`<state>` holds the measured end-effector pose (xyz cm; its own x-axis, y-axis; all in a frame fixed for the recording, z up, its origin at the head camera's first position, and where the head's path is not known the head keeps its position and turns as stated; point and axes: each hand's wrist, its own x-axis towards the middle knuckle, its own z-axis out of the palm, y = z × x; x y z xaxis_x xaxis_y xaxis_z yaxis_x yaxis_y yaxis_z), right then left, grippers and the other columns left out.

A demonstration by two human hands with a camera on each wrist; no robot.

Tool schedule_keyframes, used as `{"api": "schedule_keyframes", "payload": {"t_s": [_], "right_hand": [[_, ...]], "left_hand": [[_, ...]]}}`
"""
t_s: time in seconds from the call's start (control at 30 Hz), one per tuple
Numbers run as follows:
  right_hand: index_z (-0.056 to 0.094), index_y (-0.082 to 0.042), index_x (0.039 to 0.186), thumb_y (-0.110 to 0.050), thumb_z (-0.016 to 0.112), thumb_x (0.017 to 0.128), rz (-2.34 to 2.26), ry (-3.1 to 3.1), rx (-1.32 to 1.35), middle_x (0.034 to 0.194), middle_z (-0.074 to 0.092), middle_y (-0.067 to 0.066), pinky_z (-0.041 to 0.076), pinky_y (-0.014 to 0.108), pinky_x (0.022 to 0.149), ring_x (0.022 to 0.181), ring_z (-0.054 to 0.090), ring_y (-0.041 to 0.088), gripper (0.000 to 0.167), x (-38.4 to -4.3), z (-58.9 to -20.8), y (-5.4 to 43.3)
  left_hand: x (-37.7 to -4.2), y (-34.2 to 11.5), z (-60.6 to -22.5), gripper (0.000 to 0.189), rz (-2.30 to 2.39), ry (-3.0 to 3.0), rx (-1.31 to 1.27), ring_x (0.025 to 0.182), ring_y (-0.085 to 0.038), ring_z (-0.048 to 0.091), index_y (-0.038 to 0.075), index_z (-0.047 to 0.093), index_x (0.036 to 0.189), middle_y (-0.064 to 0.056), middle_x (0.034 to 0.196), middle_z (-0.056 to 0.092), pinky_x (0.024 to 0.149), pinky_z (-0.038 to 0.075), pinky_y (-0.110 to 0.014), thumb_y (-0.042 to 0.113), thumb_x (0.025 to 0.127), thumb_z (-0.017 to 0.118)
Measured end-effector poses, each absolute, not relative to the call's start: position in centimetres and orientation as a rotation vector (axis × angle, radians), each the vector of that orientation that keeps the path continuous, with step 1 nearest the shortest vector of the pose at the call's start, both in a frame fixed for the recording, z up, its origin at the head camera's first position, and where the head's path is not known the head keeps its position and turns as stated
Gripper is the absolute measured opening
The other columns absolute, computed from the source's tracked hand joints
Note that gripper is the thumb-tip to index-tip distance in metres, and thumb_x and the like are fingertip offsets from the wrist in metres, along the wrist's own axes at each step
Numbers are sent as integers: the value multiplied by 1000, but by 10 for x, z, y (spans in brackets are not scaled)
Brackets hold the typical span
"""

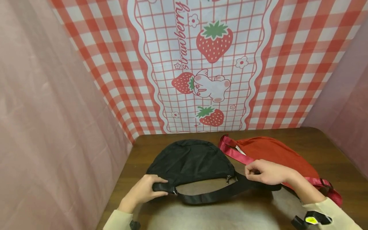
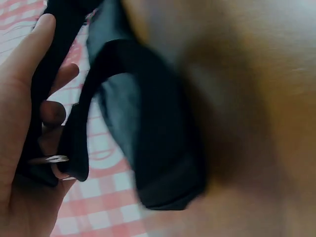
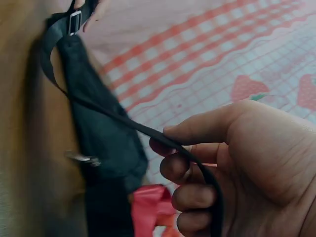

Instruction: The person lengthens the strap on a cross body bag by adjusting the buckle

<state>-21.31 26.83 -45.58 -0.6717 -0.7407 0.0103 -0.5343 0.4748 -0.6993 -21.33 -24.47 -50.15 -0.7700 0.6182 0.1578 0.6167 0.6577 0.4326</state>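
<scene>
A black half-moon bag (image 1: pixel 192 158) lies on the table with its curved side away from me. Its black strap (image 1: pixel 205 198) loops along the near side. At the bag's left end my left hand (image 1: pixel 143 190) grips the strap beside a metal slider buckle (image 3: pixel 75 22). My right hand (image 1: pixel 267 172) pinches another stretch of the strap between thumb and curled fingers, as the right wrist view shows. Between the hands the strap hangs in a slack curve. A metal zipper pull (image 1: pixel 228 179) dangles at the bag's right end.
Behind my right hand lies a red bag (image 1: pixel 273 148) with a pinkish-red strap (image 1: pixel 234 153), partly covered by my arm. The brown wooden table (image 1: pixel 130 156) meets a strawberry-print checked cloth (image 1: pixel 212 89) at the back. A pink curtain (image 1: pixel 57 127) hangs on the left.
</scene>
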Motion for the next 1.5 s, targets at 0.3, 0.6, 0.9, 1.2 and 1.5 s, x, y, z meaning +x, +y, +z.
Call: {"api": "schedule_keyframes", "payload": {"t_s": [0.3, 0.6, 0.9, 1.2, 1.5], "right_hand": [[65, -20, 80, -15, 69, 104, -1008, 2446, -1066, 71, 44, -22, 38, 15, 57, 62, 42, -9, 25, -207, -494, 267], [77, -21, 98, -12, 81, 95, -942, 2974, -987, 88, 69, -17, 56, 23, 66, 77, 60, -4, 11, -217, -492, 271], [74, 2, 117, -25, 90, 84, -541, 3083, -642, 104, 75, 11, 62, 52, 84, 93, 70, 28, 45, -217, -507, 280], [66, 6, 126, -19, 95, 73, -322, 3117, -325, 106, 73, 23, 61, 59, 74, 90, 68, 36, 65, -219, -505, 287], [69, 11, 124, -14, 86, 83, -532, 3086, -544, 104, 76, 17, 63, 44, 72, 81, 66, 19, 51, -223, -471, 287]], "left_hand": [[-206, -238, -529, 51, 534, 2900, 1036, 81, 0, 36, 21, 81, 125, 16, 86, 42, 72, 38, -18, 50, 84, 88], [-202, -232, -513, 59, 541, 2902, 1026, 103, -8, 49, 18, 78, 131, 8, 115, 66, 88, 53, -36, 47, 82, 92], [-217, -206, -475, 66, 652, 2776, 1096, 117, -21, 68, 19, 58, 155, -6, 128, 73, 98, 62, -44, 34, 96, 82], [-223, -175, -470, 50, 731, 2626, 1204, 107, -24, 73, 8, 67, 145, -9, 123, 76, 90, 64, -40, 26, 100, 78], [-238, -119, -436, 43, 732, 2642, 1341, 100, -12, 72, 15, 72, 140, 0, 117, 77, 84, 60, -23, 31, 100, 78]]}}
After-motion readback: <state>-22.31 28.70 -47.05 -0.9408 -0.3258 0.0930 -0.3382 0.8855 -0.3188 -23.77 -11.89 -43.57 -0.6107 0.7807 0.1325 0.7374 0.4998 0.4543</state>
